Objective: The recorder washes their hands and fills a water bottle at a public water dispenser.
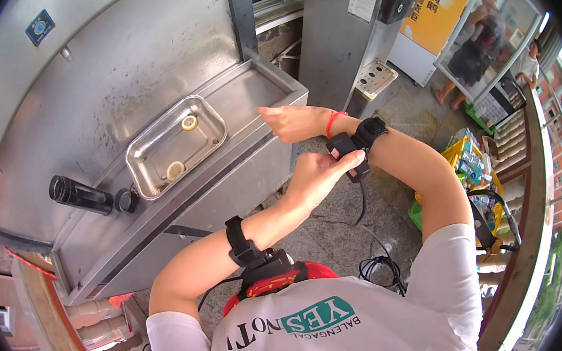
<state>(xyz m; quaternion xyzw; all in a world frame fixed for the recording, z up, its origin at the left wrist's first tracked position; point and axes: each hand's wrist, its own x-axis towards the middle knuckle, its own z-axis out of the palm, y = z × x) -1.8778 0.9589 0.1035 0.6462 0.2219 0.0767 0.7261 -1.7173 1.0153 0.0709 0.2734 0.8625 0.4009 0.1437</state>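
Observation:
My left hand (314, 180) is closed on a small black box (348, 158), thumb on top. The box sits against my right wrist by a black strap (369, 131), and a cable hangs from it. My right hand (289, 122) reaches leftward over the counter's front edge with its fingers curled in; nothing shows in it. A red string bracelet (335, 121) circles that wrist. Around my left forearm runs another black strap (240, 242) with a dark device beside it. Left of my hands, a metal tray (139, 147) holds two lemon slices (189, 123).
The tray stands on a steel counter (252, 90). A dark bottle (80, 195) lies left of it, with a black round cap (126, 200) alongside. Coiled cables (382, 273) lie on the floor. Packed yellow crates (466, 164) stand at right; people stand farther back.

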